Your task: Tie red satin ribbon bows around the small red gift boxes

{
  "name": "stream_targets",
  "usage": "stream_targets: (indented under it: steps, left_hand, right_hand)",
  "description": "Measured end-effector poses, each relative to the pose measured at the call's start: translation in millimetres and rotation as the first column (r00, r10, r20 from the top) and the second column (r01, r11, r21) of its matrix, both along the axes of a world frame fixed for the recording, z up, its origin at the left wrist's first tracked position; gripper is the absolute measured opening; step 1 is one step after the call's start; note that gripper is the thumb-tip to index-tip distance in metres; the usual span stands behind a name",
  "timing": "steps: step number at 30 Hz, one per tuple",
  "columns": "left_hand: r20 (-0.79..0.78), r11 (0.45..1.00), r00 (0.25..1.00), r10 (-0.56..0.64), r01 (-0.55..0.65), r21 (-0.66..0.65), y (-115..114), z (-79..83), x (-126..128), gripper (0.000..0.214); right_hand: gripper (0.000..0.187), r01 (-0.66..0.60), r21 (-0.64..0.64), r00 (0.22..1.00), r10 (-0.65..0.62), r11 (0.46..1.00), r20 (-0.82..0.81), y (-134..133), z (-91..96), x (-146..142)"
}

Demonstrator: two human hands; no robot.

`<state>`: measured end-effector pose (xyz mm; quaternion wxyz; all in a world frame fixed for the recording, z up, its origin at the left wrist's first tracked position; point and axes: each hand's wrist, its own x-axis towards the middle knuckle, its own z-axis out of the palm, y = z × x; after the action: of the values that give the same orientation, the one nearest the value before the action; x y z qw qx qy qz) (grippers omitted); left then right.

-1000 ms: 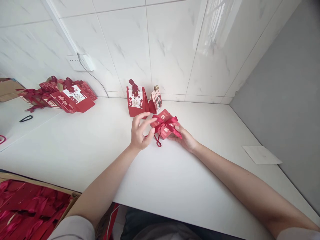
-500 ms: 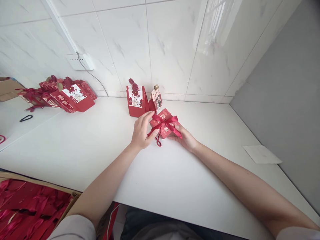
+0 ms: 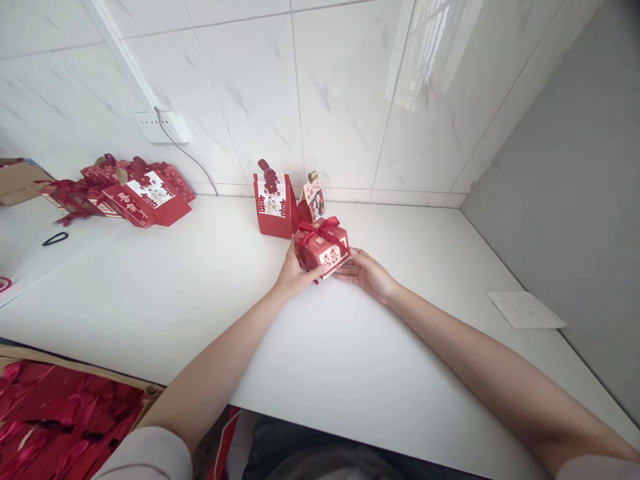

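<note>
Between my hands is a red gift box tied on top with a red ribbon bow, its printed front side tilted towards me. My left hand grips the left side, thumb across the lower front and the other fingers hidden behind the box. At the lower right corner, my right hand touches the box with its fingers stretched out underneath and its palm partly open. A bit of dark red cord shows below the box. Just behind stand a larger red gift box with a flower on top and a small pale printed box.
Several red gift boxes lie piled at the back left, near a black loop. A carton of red ribboned boxes sits at the lower left. White paper lies at the right edge. A tiled wall closes the back.
The ribboned box has turned in my hands, so its front side now shows instead of its top. My left hand has closed round its left side; my right fingers have loosened.
</note>
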<state>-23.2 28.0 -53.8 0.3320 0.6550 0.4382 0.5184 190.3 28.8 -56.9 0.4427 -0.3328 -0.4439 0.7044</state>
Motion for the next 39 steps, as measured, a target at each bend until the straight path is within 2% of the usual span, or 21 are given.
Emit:
stream_targets:
  steps: [4,6,9,12,15,19,27,33,39]
  left_hand:
    - [0.144,0.976,0.987,0.075,-0.043,-0.213,10.4,-4.7,-9.9,0.062]
    - [0.191,0.964,0.976,0.101,-0.048,-0.263,15.5,-6.8,-14.6,0.062]
    - [0.228,0.958,0.966,0.121,-0.053,-0.282,20.4,-8.9,-18.3,0.068]
    - [0.226,0.964,0.966,0.126,-0.066,-0.256,19.7,-9.4,-17.5,0.069]
    - [0.158,0.975,0.983,0.090,-0.055,-0.214,13.9,-8.0,-13.9,0.064]
    - [0.066,0.977,0.997,0.037,-0.022,-0.213,7.5,-4.5,-9.0,0.060]
    - [0.075,0.975,0.996,-0.038,0.053,-0.217,7.9,-4.8,-8.9,0.063]
    - [0.062,0.975,0.998,-0.024,0.038,-0.221,5.8,-1.4,-8.1,0.068]
    - [0.098,0.971,0.994,-0.044,0.066,-0.230,7.1,-0.8,-7.3,0.068]
  right_hand:
    - [0.035,0.059,0.091,0.992,-0.069,0.994,0.106,-1.0,-3.0,0.5]
    - [0.039,0.099,0.139,0.982,-0.119,0.985,0.144,-3.1,-3.6,0.5]
    - [0.060,0.104,0.215,0.964,-0.151,0.971,0.219,-6.0,-3.8,1.2]
    - [0.083,0.008,0.229,0.972,-0.061,0.973,0.228,-5.8,-4.5,3.0]
    - [0.094,-0.105,0.245,0.985,0.067,0.964,0.157,-2.2,-6.5,5.4]
    - [0.086,-0.191,0.309,0.979,0.157,0.932,0.130,3.2,-9.8,8.5]
    - [0.078,-0.195,0.311,0.977,0.155,0.930,0.149,5.9,-12.1,9.9]
    - [0.074,-0.201,0.326,0.976,0.162,0.924,0.143,5.0,-7.6,9.0]
    - [0.076,-0.205,0.286,0.975,0.170,0.936,0.143,5.7,-7.8,9.8]
